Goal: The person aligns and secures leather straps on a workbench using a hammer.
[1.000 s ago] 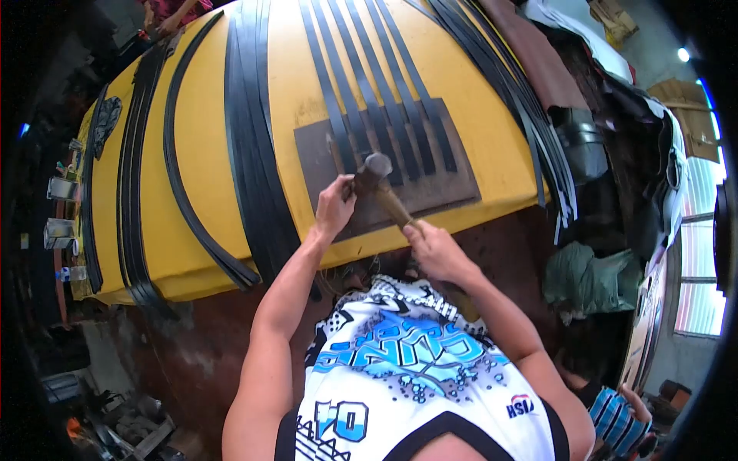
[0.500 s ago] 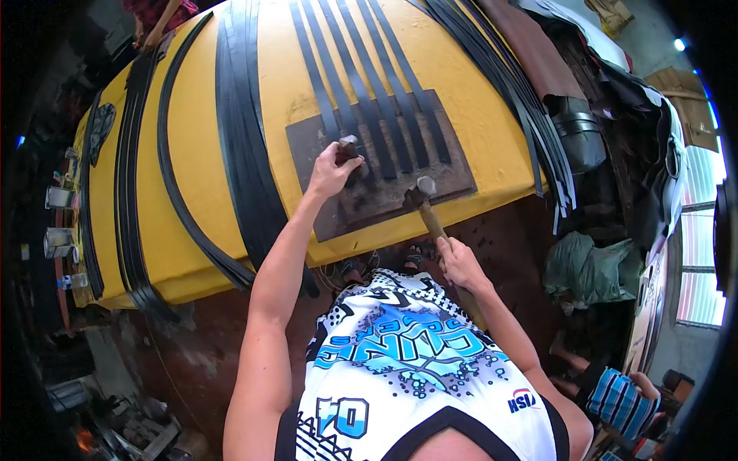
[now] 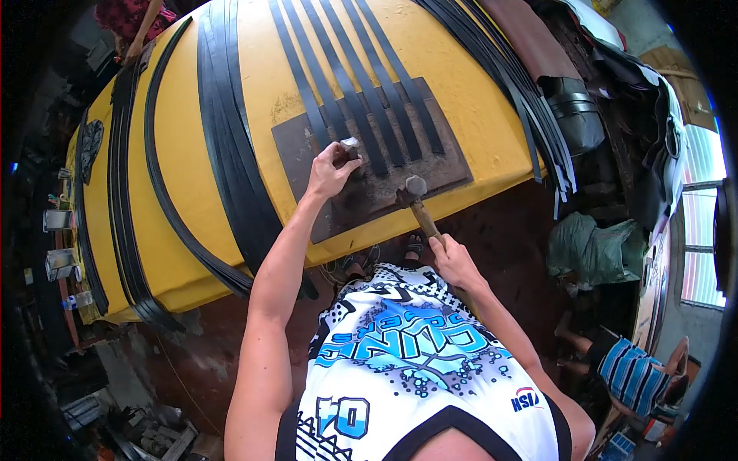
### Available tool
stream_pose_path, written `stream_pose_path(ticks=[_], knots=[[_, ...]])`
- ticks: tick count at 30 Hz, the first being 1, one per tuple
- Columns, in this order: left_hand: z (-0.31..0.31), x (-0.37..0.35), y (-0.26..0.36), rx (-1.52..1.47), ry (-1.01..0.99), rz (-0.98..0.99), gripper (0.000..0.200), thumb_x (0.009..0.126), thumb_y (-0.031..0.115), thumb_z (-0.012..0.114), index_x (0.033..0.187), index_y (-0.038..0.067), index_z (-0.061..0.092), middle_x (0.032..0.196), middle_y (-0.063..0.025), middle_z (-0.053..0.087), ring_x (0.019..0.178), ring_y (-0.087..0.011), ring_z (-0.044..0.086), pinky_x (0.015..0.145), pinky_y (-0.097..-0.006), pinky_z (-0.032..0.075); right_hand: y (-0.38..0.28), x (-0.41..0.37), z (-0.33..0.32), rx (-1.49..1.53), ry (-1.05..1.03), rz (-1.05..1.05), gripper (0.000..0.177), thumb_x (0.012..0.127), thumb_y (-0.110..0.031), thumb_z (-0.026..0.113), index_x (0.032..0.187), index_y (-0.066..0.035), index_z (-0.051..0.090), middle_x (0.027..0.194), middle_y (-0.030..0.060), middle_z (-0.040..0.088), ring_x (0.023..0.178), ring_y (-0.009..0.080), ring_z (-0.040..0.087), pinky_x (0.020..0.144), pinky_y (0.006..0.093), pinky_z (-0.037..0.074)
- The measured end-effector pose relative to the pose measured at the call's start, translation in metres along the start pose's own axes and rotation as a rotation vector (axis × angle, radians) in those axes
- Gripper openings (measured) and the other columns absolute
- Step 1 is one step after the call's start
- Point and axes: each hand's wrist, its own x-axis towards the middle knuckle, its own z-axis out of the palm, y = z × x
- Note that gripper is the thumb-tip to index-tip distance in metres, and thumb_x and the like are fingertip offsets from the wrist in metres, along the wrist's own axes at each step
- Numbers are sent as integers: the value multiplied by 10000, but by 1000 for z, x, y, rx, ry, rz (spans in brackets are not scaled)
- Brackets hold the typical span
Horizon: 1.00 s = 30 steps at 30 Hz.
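Observation:
My left hand (image 3: 330, 174) is closed around a short metal punch (image 3: 350, 144), held upright near the ends of the black strips (image 3: 374, 146). Its lower end is hidden by my fingers. In my right hand (image 3: 457, 265) is a hammer (image 3: 421, 213) with a wooden handle. The hammer's head is above the near edge of a dark brown board (image 3: 296, 146), to the right of the punch and apart from it. Several strips lie side by side across this board, their ends toward me.
A yellow-covered table (image 3: 265, 69) bears the board, a bundle of black strips (image 3: 231, 123) at the left and more strips (image 3: 511, 84) at the right edge. Another person's arm (image 3: 144, 34) reaches in at the far left. A person in a striped shirt (image 3: 632, 373) is at the lower right.
The view has shifted a little, so the table sits further left. Against the strips, my left hand with the punch is slightly further right. The hammer stays low beside the board.

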Motion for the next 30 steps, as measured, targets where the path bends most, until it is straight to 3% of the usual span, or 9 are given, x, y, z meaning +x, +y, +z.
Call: stream_pose_path(ticks=[11,14,16,20,21,22,24,28,30], knots=[[1,-3,2,-67,-6,33,169,763,58,660,877,-10,555,873,-83,667,841,-126,623,787,-264,479,0,0,1,-24,15,-21,402,934,-356,407,932,37,489,844,225,646,844,336,635,724,382,475],[2,-5,4,-29,-38,21,196,797,20,620,969,-18,535,906,-80,651,883,-129,611,816,-268,477,3,0,3,3,25,-30,399,933,-356,410,938,35,491,842,223,646,835,341,633,720,386,472],[4,-7,3,-3,30,62,183,769,54,652,885,-29,538,887,-95,670,840,-136,634,782,-274,487,5,2,4,2,23,-30,401,933,-357,409,942,35,493,842,226,644,830,341,633,715,389,471],[13,-24,7,-63,72,155,207,769,68,664,894,-24,527,872,-125,665,820,-185,652,744,-287,497,-4,-3,-1,-23,-5,-17,412,936,-362,400,949,39,495,837,233,641,816,344,632,704,399,468],[15,-28,3,82,104,187,197,777,54,661,904,-21,529,860,-123,660,813,-171,647,724,-289,501,-8,-5,-3,-24,-3,-21,412,936,-362,400,949,39,495,837,233,641,816,344,632,704,399,468],[16,-30,0,227,138,218,189,785,39,658,914,-17,531,849,-121,656,806,-156,642,703,-291,505,-15,-8,-6,3,-5,-75,402,937,-353,404,941,39,492,777,200,634,750,306,630,664,380,468],[22,-34,-4,187,168,253,208,770,41,675,912,-8,530,816,-139,652,795,-175,651,674,-300,505,-36,-19,-16,22,-13,-131,392,938,-344,408,933,39,490,717,168,628,684,267,628,624,361,469],[24,-39,1,221,225,301,227,765,77,690,907,-1,530,812,-137,655,783,-214,658,662,-308,507,-98,-51,-36,569,133,-663,369,935,-333,428,864,27,468,591,22,460,503,66,430,450,213,369],[22,-38,4,243,225,297,232,765,88,694,904,2,530,815,-136,657,779,-230,659,657,-311,507,-125,-46,-46,651,187,-1115,471,900,-461,423,881,9,441,603,-2,444,517,38,432,436,169,342]])
